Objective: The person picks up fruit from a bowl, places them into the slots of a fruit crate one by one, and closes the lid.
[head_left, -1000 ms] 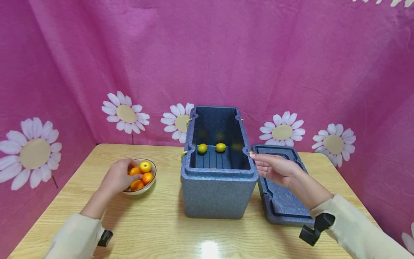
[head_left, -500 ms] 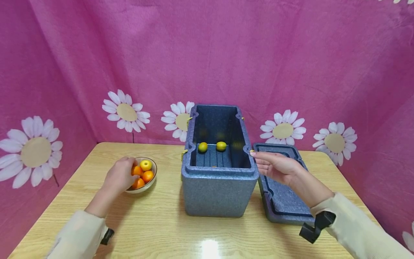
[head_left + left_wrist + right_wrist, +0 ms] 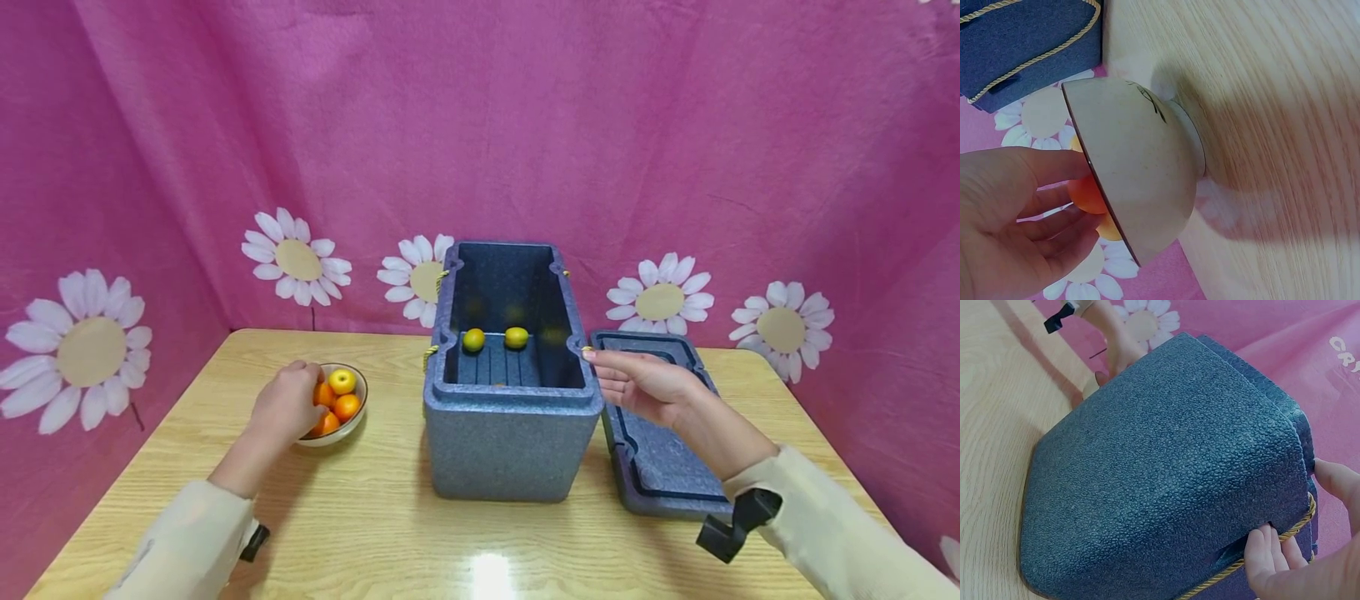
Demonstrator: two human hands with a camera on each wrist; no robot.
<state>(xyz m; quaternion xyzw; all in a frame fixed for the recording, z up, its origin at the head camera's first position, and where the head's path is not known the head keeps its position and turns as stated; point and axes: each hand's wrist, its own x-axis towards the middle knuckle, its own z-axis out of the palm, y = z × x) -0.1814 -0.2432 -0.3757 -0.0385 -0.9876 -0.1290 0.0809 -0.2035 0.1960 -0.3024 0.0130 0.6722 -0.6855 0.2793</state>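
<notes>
In the head view, my left hand (image 3: 288,404) reaches over the left rim of a cream bowl (image 3: 333,439) holding several orange fruits and a yellow one (image 3: 342,382). Seen from the left wrist, the thumb and fingers pinch an orange (image 3: 1088,195) at the bowl's mouth; the fingertips are partly hidden behind the rim. My right hand (image 3: 656,387) holds the right side of a tall dark-grey foam box (image 3: 510,458). In the right wrist view its thumb lies at the rim and its fingers bend against the wall beside a yellow twisted rope (image 3: 1300,528).
Two yellow fruits, one round (image 3: 473,340) and one oval (image 3: 516,337), lie on the box floor. A sliver of orange shows behind the near wall. The grey lid (image 3: 675,467) lies flat on the wooden table (image 3: 375,517), right of the box. A pink flowered curtain (image 3: 480,125) surrounds the table.
The head view has shifted a little. My left hand stays in the bowl, its fingers around the fruit, and the right hand keeps its place on the box.
</notes>
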